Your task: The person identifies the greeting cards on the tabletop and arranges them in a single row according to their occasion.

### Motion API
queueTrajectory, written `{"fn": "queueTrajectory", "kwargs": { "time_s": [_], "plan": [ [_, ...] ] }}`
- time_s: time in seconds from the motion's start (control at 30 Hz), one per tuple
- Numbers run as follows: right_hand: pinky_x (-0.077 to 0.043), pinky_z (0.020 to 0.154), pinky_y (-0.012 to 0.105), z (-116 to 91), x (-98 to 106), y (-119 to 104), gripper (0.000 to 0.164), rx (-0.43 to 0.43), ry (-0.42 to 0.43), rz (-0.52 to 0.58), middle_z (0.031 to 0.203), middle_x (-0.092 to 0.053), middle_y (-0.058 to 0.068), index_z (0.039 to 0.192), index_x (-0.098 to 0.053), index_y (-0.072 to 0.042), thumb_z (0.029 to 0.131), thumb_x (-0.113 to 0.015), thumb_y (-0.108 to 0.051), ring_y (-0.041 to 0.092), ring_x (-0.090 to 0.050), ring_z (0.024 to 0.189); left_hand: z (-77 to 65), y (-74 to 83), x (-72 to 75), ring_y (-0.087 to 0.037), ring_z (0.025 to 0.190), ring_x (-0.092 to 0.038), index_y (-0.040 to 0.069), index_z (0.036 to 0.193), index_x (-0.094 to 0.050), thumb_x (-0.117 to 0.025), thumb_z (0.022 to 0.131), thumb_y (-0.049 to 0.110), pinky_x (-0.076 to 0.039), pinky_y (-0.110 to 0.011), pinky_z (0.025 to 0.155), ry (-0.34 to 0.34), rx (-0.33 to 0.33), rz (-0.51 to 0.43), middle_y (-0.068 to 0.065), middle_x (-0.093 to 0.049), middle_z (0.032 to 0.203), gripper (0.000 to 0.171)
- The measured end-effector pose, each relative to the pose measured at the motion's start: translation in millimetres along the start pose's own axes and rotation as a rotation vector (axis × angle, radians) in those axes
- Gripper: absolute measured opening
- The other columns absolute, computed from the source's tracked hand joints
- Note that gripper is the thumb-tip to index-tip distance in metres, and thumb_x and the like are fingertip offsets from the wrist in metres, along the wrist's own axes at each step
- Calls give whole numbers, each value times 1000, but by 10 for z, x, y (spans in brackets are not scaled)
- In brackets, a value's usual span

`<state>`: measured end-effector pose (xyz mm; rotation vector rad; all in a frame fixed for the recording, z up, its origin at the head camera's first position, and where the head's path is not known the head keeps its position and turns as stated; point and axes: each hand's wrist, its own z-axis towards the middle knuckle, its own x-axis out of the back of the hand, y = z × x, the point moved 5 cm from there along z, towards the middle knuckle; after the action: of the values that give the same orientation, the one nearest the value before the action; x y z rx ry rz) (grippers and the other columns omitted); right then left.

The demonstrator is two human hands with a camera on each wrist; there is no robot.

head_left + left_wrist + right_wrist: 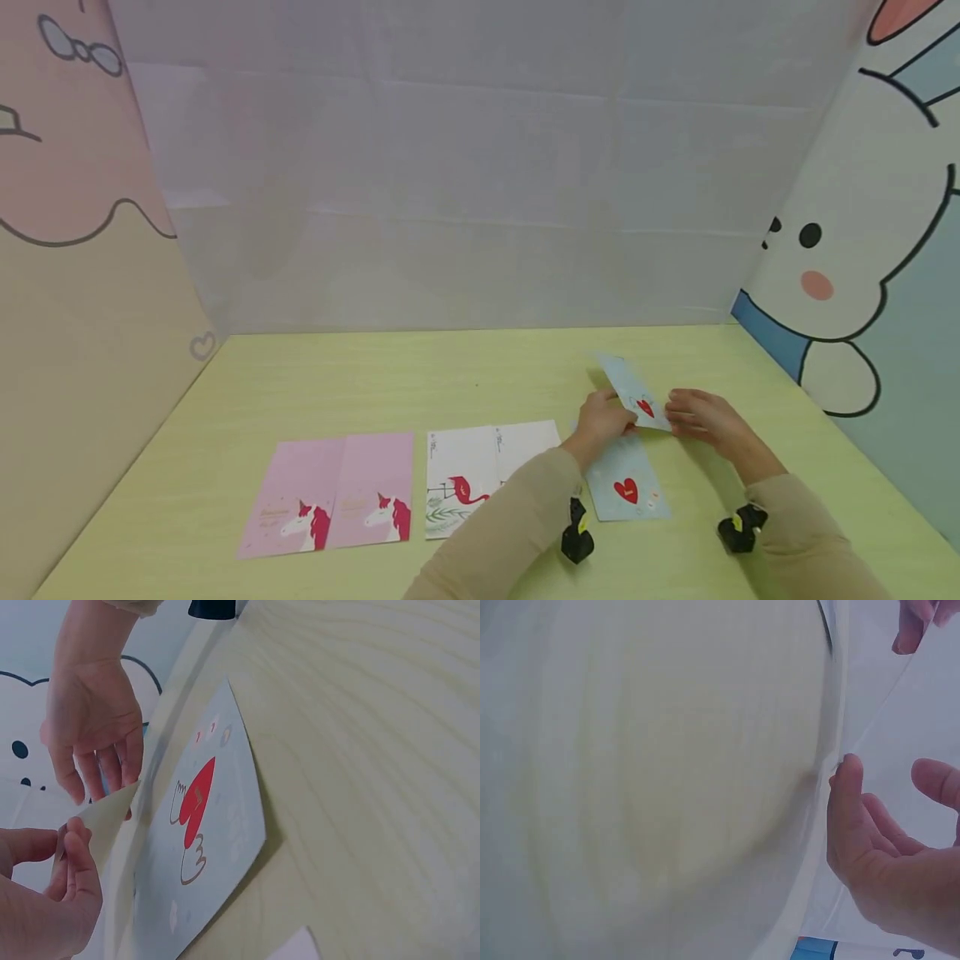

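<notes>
My left hand (600, 423) pinches a light blue card (628, 385) with a red heart by its lower left edge, tilted up off the table. My right hand (709, 423) is at the card's right corner, fingertips touching or nearly touching it; in the right wrist view its thumb stands apart from the fingers. Below, a second light blue card (236, 825) with a red winged heart lies on the table, its upper part hidden in the head view by the raised card and my left hand.
To the left lie white flamingo cards (453, 446), partly covered by my left sleeve (502, 525), and pink unicorn cards (307, 467) side by side. The pale yellow table (420, 375) meets a white back sheet (480, 208) and printed side panels.
</notes>
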<state>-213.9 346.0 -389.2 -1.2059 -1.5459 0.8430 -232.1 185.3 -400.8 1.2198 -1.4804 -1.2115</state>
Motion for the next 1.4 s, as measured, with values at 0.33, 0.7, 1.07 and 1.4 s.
{"fn": "queueTrajectory", "kwargs": {
  "time_s": [0.33,0.7,1.07,1.4],
  "plan": [
    [-47,62,23,-174,264,121,49,24,82,-94,92,-49,5,126,-42,3,87,-54,-23,10,-50,68,-307,24,-148,-29,62,-63,2,116,-53,-62,73,-10,-51,-30,55,-145,-20,-76,-11,-63,65,45],
    [-43,58,28,-488,414,182,54,22,49,-190,81,-47,4,127,-33,11,88,-53,-21,14,-47,65,-641,-5,-235,-23,53,-61,14,132,-39,-66,71,-7,-49,-28,50,-111,-28,-94,-1,-58,59,70],
    [-43,57,27,-635,471,330,43,-55,-14,-161,75,-49,3,118,-47,7,86,-56,-20,14,-48,67,-781,-113,-257,-26,56,-61,5,128,-41,-66,74,-3,-50,-31,50,-217,95,-90,-4,-58,62,60],
    [-44,57,28,-620,440,375,47,-60,-28,-237,76,-49,3,119,-39,14,87,-53,-17,15,-49,66,-776,-206,-246,-26,56,-61,0,130,-35,-65,79,8,-47,-26,42,-291,210,-86,-7,-61,63,61]
  ]
}}
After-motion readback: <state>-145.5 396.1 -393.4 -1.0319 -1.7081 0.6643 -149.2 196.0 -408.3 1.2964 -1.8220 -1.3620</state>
